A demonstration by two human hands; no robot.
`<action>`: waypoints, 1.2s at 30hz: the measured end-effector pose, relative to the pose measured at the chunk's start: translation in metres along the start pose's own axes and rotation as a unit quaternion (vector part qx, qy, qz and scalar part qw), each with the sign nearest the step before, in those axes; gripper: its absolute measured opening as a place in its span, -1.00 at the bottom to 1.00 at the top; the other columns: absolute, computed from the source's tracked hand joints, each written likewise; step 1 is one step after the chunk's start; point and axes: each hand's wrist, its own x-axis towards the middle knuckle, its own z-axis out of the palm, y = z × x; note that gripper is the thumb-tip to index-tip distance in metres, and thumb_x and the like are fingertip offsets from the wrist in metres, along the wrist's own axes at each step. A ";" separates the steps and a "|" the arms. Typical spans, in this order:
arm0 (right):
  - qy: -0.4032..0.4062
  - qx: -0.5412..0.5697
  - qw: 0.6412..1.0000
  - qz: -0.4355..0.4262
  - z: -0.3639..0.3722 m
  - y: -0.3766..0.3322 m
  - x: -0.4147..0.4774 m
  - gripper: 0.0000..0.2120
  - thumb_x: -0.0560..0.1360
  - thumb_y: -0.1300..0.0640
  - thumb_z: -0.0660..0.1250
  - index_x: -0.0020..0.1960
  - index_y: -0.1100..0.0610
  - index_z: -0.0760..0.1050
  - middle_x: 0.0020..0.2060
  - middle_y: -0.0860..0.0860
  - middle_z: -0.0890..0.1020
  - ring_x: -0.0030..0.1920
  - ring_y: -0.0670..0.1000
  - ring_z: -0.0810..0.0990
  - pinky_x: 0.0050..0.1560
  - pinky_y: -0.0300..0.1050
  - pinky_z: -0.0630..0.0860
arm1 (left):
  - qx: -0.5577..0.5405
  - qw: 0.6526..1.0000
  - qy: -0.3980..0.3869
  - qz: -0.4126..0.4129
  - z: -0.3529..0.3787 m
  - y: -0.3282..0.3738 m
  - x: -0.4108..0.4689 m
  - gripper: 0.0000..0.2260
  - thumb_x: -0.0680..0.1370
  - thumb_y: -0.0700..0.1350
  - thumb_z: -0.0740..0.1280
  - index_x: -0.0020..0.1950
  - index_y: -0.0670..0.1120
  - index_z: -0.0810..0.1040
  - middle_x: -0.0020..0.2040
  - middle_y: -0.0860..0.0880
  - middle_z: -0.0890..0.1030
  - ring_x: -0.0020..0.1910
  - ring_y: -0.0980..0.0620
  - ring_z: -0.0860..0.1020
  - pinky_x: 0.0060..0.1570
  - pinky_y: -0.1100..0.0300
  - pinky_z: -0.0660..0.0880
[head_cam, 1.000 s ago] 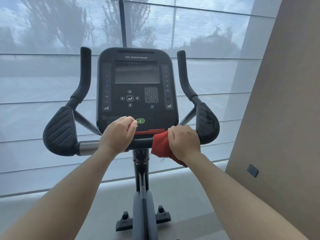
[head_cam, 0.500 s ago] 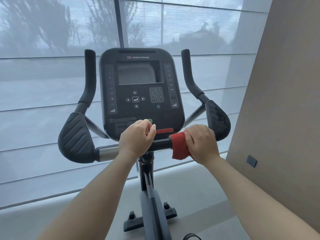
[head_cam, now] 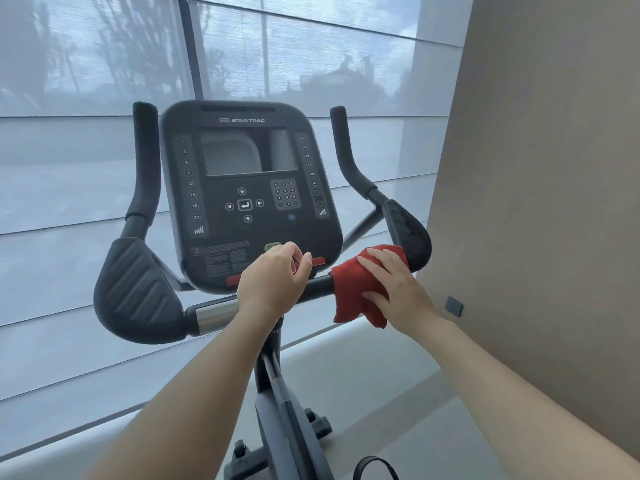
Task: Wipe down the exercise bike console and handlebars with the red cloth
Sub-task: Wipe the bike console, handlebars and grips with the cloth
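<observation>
The black exercise bike console [head_cam: 249, 161] faces me, with its screen and keypad uncovered. My left hand [head_cam: 273, 285] grips the cross handlebar [head_cam: 214, 313] just below the console's lower edge. My right hand [head_cam: 398, 289] holds the red cloth [head_cam: 349, 289] wrapped over the right part of that bar, fingers laid across the top and thumb underneath. The cloth's top edge touches the right elbow pad [head_cam: 408, 230], and its loose corners hang under the bar. The left elbow pad [head_cam: 135, 289] and both upright grips are bare.
A beige wall [head_cam: 536, 202] with a small dark plate [head_cam: 453, 306] stands close on the right. A shaded window fills the space behind the bike. The bike's frame post [head_cam: 277, 393] runs down between my arms, and a black strap loop [head_cam: 374, 465] lies at the bottom.
My right hand has slid the red cloth rightward along the bar to the right elbow pad, and its fingers have spread flatter. My left hand has stayed on the bar.
</observation>
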 end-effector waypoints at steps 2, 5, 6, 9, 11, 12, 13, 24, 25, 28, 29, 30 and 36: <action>0.006 0.003 1.000 -0.001 0.006 -0.015 0.001 -0.51 0.48 0.23 0.33 0.39 0.14 0.34 0.37 0.04 0.39 0.44 0.08 0.20 0.42 -0.03 0.14 | -0.008 1.000 -0.005 -0.001 0.000 0.000 0.000 -0.74 0.55 0.15 0.09 -0.14 0.04 0.47 -0.26 0.09 0.52 -0.26 0.03 0.51 -0.36 0.18 0.35; -0.006 0.010 0.999 -0.049 0.017 -0.033 0.005 -0.52 0.46 0.21 0.36 0.36 0.12 0.39 0.32 0.04 0.44 0.38 0.06 0.30 0.34 -0.04 0.27 | -0.026 1.000 -0.011 -0.003 -0.002 0.000 0.000 -0.74 0.55 0.15 0.10 -0.15 0.04 0.46 -0.25 0.08 0.52 -0.26 0.01 0.50 -0.36 0.18 0.34; -0.007 0.017 0.999 -0.046 0.016 -0.034 0.006 -0.52 0.45 0.20 0.36 0.35 0.09 0.40 0.32 0.02 0.44 0.37 0.04 0.31 0.30 -0.05 0.31 | -0.031 0.999 -0.012 0.000 -0.002 -0.001 0.000 -0.74 0.55 0.15 0.10 -0.15 0.04 0.46 -0.26 0.08 0.52 -0.26 0.01 0.50 -0.36 0.18 0.32; 0.008 0.014 1.000 0.016 0.007 -0.024 0.005 -0.49 0.43 0.18 0.39 0.36 0.00 0.39 0.34 -0.05 0.41 0.36 -0.01 0.30 0.27 -0.04 0.34 | -0.038 0.999 -0.013 0.016 -0.004 -0.002 -0.002 -0.75 0.55 0.14 0.10 -0.15 0.05 0.47 -0.26 0.09 0.52 -0.26 0.02 0.50 -0.41 0.21 0.26; 0.011 0.006 0.998 0.057 0.004 -0.021 0.004 -0.47 0.43 0.18 0.39 0.37 0.00 0.38 0.36 -0.05 0.39 0.38 0.00 0.28 0.30 -0.01 0.32 | -0.045 0.999 -0.013 0.018 -0.004 -0.002 -0.003 -0.75 0.55 0.13 0.10 -0.14 0.04 0.48 -0.26 0.09 0.52 -0.26 0.03 0.50 -0.40 0.20 0.29; 0.006 0.000 0.998 0.064 0.004 -0.021 0.005 -0.47 0.43 0.18 0.39 0.37 0.01 0.37 0.37 -0.04 0.39 0.38 0.00 0.28 0.32 -0.01 0.30 | -0.045 0.999 -0.015 0.017 -0.004 -0.001 -0.002 -0.75 0.54 0.13 0.10 -0.14 0.04 0.48 -0.26 0.09 0.52 -0.25 0.03 0.50 -0.38 0.19 0.30; -0.001 -0.009 0.998 0.065 0.004 -0.021 0.007 -0.47 0.44 0.17 0.39 0.37 0.02 0.37 0.37 -0.04 0.39 0.39 0.01 0.28 0.34 -0.01 0.28 | -0.045 0.999 -0.017 0.016 -0.004 -0.001 -0.002 -0.75 0.54 0.14 0.10 -0.14 0.04 0.48 -0.26 0.09 0.52 -0.25 0.03 0.50 -0.38 0.18 0.31; 0.055 0.028 0.994 0.092 -0.020 0.015 0.015 -0.44 0.24 -0.03 0.55 0.20 0.03 0.52 0.08 -0.06 0.45 0.07 -0.09 0.35 0.09 -0.15 0.41 | -0.076 0.997 0.009 0.011 0.000 0.013 0.003 -0.88 0.54 0.01 0.21 -0.09 0.05 0.51 -0.23 0.10 0.52 -0.23 0.07 0.51 -0.30 0.17 0.42; 0.050 0.035 0.994 0.088 -0.022 0.022 0.015 -0.44 0.24 -0.06 0.54 0.21 0.00 0.52 0.07 -0.07 0.46 0.08 -0.08 0.37 0.07 -0.15 0.41 | -0.085 0.996 0.020 0.011 0.004 0.023 0.003 -0.89 0.54 -0.02 0.22 -0.08 0.03 0.52 -0.21 0.09 0.53 -0.23 0.05 0.51 -0.26 0.15 0.44; 0.020 0.114 0.991 0.064 -0.034 0.049 0.020 -0.42 0.21 0.00 0.58 0.21 0.01 0.54 0.10 -0.07 0.51 0.09 -0.07 0.46 0.12 -0.17 0.43 | -0.131 0.991 0.019 0.029 0.026 0.071 -0.002 -0.87 0.55 -0.09 0.23 -0.02 -0.01 0.57 -0.07 0.05 0.56 -0.14 0.05 0.53 -0.11 0.15 0.44; 0.006 0.139 0.989 0.045 -0.037 0.057 0.022 -0.41 0.20 0.04 0.59 0.20 0.04 0.55 0.11 -0.05 0.54 0.10 -0.08 0.48 0.11 -0.20 0.45 | -0.136 0.990 -0.002 0.045 0.032 0.087 -0.004 -0.84 0.56 -0.09 0.22 0.03 -0.02 0.58 0.01 0.05 0.57 -0.07 0.05 0.53 -0.04 0.16 0.43; -0.010 0.168 0.985 0.026 -0.040 0.064 0.024 -0.41 0.19 0.09 0.60 0.20 0.07 0.55 0.11 -0.04 0.56 0.09 -0.08 0.51 0.08 -0.24 0.48 | -0.117 0.991 -0.029 0.062 0.040 0.100 -0.006 -0.81 0.57 -0.07 0.21 0.11 -0.02 0.57 0.10 0.04 0.57 0.02 0.04 0.53 0.03 0.16 0.42; 0.015 0.256 0.964 -0.068 -0.064 0.138 0.022 -0.54 0.29 0.23 0.55 0.17 0.12 0.57 0.03 -0.16 0.56 0.00 -0.18 0.54 -0.03 -0.47 0.48 | 0.124 0.986 -0.108 0.026 0.081 0.136 -0.003 -0.50 0.60 0.12 0.07 0.50 -0.02 0.16 0.44 0.04 0.35 0.40 0.00 0.32 0.40 0.01 0.15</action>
